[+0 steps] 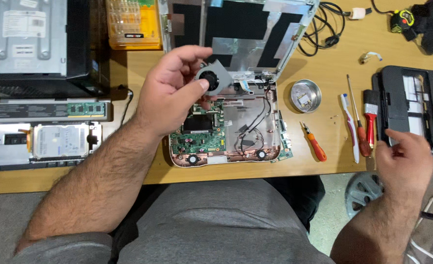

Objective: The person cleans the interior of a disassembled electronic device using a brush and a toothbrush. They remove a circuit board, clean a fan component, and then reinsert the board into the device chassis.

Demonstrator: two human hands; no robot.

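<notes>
lap and knees in grey trousers (216, 225): nearest the camera, at the lower edge, under the wooden table (324, 63).

left forearm: rises from lower left on a slant toward the centre, wrist bent, back of the hand toward the camera.

left hand (170, 93): raised above the table, thumb and fingers pinched around a small grey cooling fan (211, 80); the fan is held flat side up, its round black hub visible, lifted clear of everything below.

opened laptop base (226, 132): directly beneath the held fan, green circuit board and thin wires exposed, pinkish shell rim.

laptop lid (241, 29): just beyond the fan, tilted back, silver with black strips.

right forearm: enters from lower right, pointing up and inward.

right hand (404, 159): fingers loosely curled, grasping nothing, fingertips near the lower edge of a black plastic cover (407, 107); whether they touch it cannot be told.

beside the right hand, on its inner side: red-handled brush (370, 115), long screwdriver (355, 112), white toothbrush (349, 127), short orange screwdriver (315, 143).

round metal dish (306, 95): between the fan and the brush, small parts inside.

to the outer side of the left hand: hard drive (60, 141), grey battery bar with a green memory stick (84, 108) on it, black metal case (26, 39) beyond.

orange bit box (133, 24): beyond the left hand.

black cables (324, 29): far side of the table, past the lid.
</notes>
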